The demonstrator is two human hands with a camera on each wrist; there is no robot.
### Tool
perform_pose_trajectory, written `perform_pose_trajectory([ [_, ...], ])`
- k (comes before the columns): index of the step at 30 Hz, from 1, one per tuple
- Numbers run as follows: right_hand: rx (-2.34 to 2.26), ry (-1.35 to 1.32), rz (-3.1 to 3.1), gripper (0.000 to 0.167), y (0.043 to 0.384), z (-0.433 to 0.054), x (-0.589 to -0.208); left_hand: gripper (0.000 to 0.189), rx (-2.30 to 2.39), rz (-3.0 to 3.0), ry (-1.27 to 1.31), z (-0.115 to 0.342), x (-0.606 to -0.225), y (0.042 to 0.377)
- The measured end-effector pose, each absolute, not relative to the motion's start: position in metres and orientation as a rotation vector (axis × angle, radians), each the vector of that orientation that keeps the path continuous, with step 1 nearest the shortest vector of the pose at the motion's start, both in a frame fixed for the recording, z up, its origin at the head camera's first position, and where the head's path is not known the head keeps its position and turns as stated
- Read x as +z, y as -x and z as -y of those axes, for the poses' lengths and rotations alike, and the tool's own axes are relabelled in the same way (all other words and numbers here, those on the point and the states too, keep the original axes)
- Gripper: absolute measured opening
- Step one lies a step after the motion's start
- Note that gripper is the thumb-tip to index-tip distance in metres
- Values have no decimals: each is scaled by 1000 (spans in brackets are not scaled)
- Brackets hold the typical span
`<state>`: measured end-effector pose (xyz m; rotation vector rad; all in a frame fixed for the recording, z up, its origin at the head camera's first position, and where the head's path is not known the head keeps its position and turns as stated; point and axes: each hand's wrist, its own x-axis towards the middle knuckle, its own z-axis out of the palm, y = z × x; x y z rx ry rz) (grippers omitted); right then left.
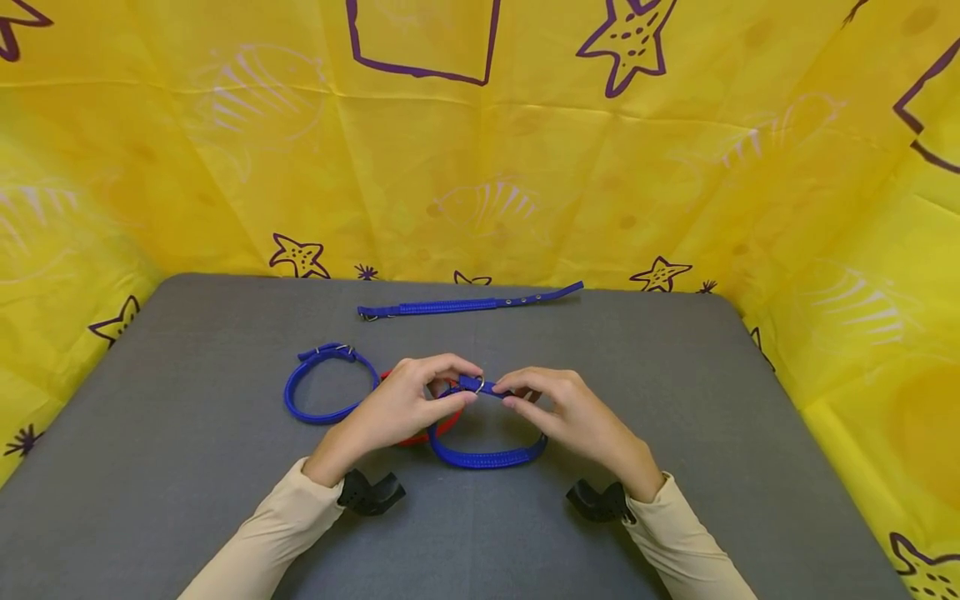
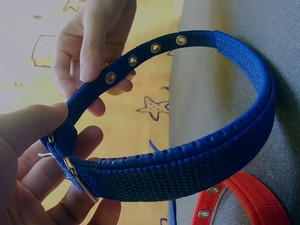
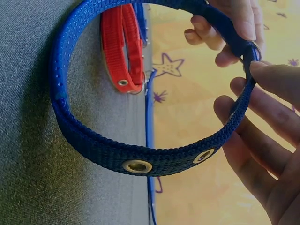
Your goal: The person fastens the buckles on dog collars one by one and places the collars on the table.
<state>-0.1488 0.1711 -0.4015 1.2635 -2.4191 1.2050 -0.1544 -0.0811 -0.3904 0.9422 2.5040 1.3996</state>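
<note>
Both hands hold a blue collar (image 1: 487, 459) bent into a loop over the grey table. My left hand (image 1: 405, 392) pinches its buckle end between thumb and fingers. A metal buckle frame (image 2: 79, 180) shows beside those fingers in the left wrist view. My right hand (image 1: 577, 412) pinches the strap end, close to the left fingertips. Metal eyelets (image 3: 137, 166) run along that strap. In the right wrist view the strap end meets a metal ring (image 3: 256, 50); how far it passes through is hidden by the fingers. A red collar (image 1: 450, 423) lies behind the loop, partly covered.
A closed blue collar (image 1: 288, 396) lies left of the hands, next to the red one. Farther back, another blue collar (image 1: 450, 306) is stretched out flat. The grey table (image 1: 187, 475) meets yellow patterned cloth (image 1: 480, 225) at the back and sides.
</note>
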Motion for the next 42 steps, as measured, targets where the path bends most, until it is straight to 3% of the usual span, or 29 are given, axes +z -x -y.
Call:
perform_pose_trajectory([
  [42, 1169, -1188, 2552, 27, 146, -173, -401, 25, 1277, -2483, -932, 91, -388, 156],
])
